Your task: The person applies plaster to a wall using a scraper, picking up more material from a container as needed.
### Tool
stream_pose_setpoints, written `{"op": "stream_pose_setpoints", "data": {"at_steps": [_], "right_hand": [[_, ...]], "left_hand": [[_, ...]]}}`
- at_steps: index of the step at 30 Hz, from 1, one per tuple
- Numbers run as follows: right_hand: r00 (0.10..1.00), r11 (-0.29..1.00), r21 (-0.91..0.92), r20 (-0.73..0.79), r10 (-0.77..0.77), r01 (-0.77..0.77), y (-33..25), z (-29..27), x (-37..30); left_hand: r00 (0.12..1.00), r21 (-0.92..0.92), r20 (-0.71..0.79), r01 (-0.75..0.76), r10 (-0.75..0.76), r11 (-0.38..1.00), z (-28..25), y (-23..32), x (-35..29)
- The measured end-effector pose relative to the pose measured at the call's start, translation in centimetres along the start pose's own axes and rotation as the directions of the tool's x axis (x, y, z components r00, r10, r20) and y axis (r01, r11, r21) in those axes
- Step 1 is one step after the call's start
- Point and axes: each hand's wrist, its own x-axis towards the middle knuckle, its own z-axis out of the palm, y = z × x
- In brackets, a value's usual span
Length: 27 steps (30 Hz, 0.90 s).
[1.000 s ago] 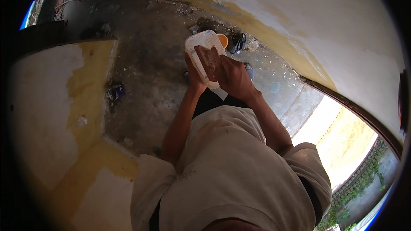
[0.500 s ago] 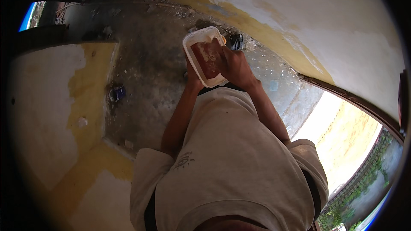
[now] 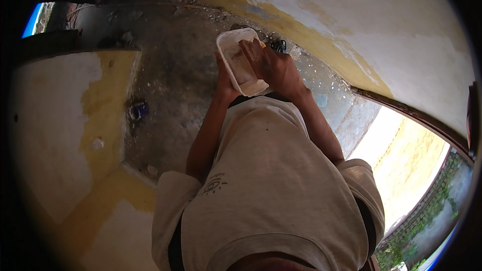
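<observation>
Tub (image 3: 240, 62), white plastic, sits tilted between your hands: left hand (image 3: 224, 81) wraps its lower edge from beneath, right hand (image 3: 271, 65) has fingers curled over the far rim and reaching inside. Grip looks light on both sides, so pressing harder inside could, in my judgement, twist it free and drop it onto the rough concrete floor (image 3: 170, 100) below your left hand.
</observation>
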Motion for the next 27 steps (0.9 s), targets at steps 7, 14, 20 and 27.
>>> {"op": "stream_pose_setpoints", "data": {"at_steps": [7,14,20,27], "right_hand": [[0.996,0.997,0.039,0.059,-0.064,0.061,-2.5,0.9,-1.5],[1.000,0.999,0.021,0.001,0.024,-0.024,0.5,0.4,-0.9],[0.988,0.987,0.051,-0.033,-0.153,0.154,-2.4,0.2,-0.7],[0.993,0.999,0.050,-0.118,0.017,-0.011,-0.2,-1.5,-0.1]], "left_hand": [[0.992,0.117,0.053,-0.118,0.113,0.986,0.0,-0.6,0.2],[0.993,0.096,0.038,-0.116,0.113,0.989,-0.4,-1.1,0.3],[0.995,0.127,0.005,-0.103,0.103,0.987,-0.7,-0.7,0.7],[0.996,0.149,-0.004,-0.089,0.091,0.985,1.5,0.2,0.6]]}}
